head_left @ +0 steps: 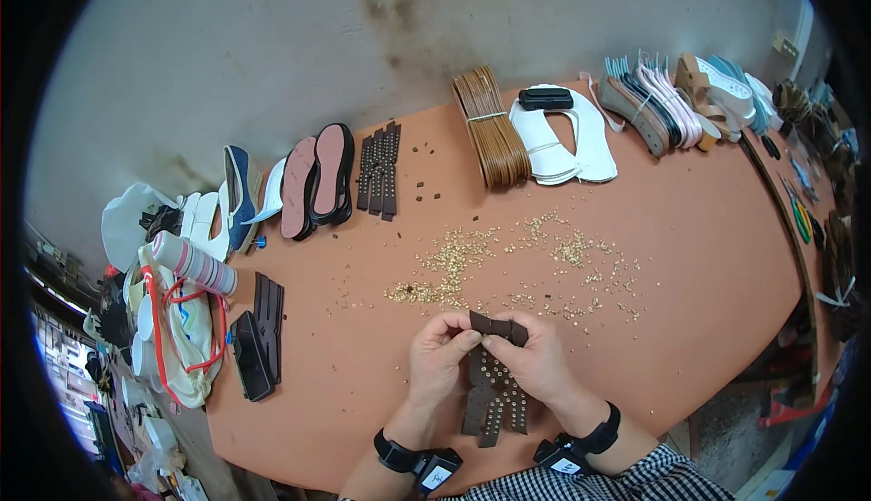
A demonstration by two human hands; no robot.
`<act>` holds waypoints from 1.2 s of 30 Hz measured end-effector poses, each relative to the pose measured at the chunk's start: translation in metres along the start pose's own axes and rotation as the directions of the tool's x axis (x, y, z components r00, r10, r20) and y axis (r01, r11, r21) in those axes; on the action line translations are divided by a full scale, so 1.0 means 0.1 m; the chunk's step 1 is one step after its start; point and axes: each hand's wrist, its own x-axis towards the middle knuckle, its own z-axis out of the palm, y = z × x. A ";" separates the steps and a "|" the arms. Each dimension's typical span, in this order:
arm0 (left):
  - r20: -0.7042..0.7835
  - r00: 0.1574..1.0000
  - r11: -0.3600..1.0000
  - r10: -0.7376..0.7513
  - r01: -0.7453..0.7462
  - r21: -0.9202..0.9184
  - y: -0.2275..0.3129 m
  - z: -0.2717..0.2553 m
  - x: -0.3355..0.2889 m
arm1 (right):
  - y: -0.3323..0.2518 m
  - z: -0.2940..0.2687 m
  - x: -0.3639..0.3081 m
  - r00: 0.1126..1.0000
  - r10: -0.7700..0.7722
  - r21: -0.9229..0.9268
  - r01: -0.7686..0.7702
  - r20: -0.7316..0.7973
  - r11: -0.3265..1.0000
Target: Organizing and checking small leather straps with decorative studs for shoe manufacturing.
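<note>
Between my hands is a dark brown shoe upper piece (495,401) with several strips, dotted with rows of small gold studs. My left hand (437,360) pinches its upper end from the left, thumb and fingers closed on it. Opposite, my right hand (537,360) grips the same end, and the two thumbs almost meet. The studded strips hang down toward my body, partly covered by the right hand. Just beyond my fingers lie loose gold studs (454,261), scattered over the brown table (363,365).
Finished-looking studded pieces (378,170) lie at the back, beside pink insoles (331,170). Right of them are a tan strap bundle (491,129) and white cut-outs (594,143). Shoe parts (653,107) line the far right. A striped cup (195,263) and dark strips (268,333) are at left.
</note>
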 end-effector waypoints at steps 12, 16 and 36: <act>-0.130 0.989 0.993 -0.065 0.052 -0.101 0.00 0.02 -0.01 | 0.03 0.06 -0.04 0.995 -0.093 -0.112 0.088 -0.037 0.990; -0.108 0.994 0.998 -0.018 0.024 0.054 0.01 -0.02 -0.01 | 0.02 0.05 -0.03 0.998 -0.058 -0.084 0.054 -0.036 0.995; -0.050 0.997 0.996 -0.054 0.057 0.061 -0.01 -0.03 -0.01 | 0.04 0.00 0.00 0.979 -0.202 -0.176 0.204 0.032 0.963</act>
